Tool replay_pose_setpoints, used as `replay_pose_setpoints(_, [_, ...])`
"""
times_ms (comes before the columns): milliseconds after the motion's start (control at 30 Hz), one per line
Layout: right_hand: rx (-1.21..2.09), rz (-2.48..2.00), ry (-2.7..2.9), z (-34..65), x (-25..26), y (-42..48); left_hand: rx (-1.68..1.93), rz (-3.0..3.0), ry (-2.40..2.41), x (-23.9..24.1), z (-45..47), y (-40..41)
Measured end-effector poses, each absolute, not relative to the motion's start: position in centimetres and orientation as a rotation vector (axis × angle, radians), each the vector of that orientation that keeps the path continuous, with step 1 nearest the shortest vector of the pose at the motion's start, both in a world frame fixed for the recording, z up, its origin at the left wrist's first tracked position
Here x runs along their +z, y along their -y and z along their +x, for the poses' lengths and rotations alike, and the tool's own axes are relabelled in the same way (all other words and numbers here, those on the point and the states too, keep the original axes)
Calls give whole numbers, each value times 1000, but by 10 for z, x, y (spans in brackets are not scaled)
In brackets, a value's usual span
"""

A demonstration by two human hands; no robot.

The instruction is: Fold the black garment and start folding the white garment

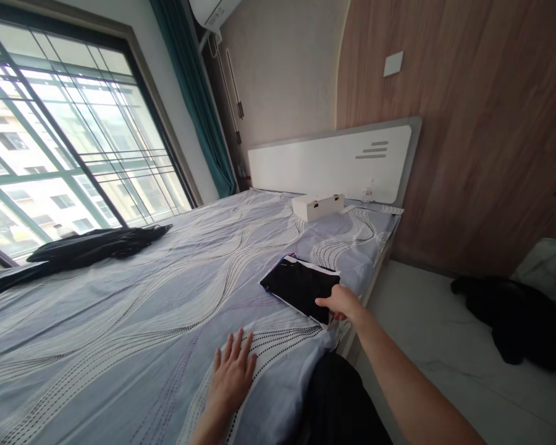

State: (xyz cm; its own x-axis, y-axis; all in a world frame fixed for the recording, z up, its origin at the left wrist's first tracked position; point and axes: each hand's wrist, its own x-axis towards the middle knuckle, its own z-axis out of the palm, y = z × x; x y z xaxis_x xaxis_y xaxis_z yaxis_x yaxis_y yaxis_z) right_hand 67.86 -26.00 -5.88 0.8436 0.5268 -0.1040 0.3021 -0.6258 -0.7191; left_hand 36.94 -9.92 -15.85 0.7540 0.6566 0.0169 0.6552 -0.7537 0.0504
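Folded black garment [300, 285] lies flat near the bed's [120, 321] right edge, already squared up. Right hand [341, 303] grips its near corner, fingers curled. Left hand [231, 374] rests spread on the sheet. Black clothing [92, 244] by the window remains unfolded.

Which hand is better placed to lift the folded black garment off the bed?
Right. The right hand already touches the near edge of the folded black garment; the left hand lies flat on the bedsheet, apart from it.
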Motion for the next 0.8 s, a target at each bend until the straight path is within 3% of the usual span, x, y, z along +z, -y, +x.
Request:
replay_pose_setpoints(200, [11,-2396,1242,662,-24,198,58,2896,-1114,-149,370,106])
replay_pose_setpoints(333, [413,-2534,1485,660,-58,164,63,2893,-1101,-153,349,112])
replay_pose_setpoints(400, [426,-2600,1431,665,-75,160,57,2875,-1123,-157,329,119])
replay_pose_setpoints(633, [34,-2725,1329,650,-94,169,163,2801,-1170,-159,239,167])
replay_pose_setpoints(733, [-289,-2620,1431,597,-107,170,210,2784,-1194,-157,191,181])
replay_pose_setpoints(800, [-233,-2423,1710,538,-123,176,217,2778,-1196,-155,160,187])
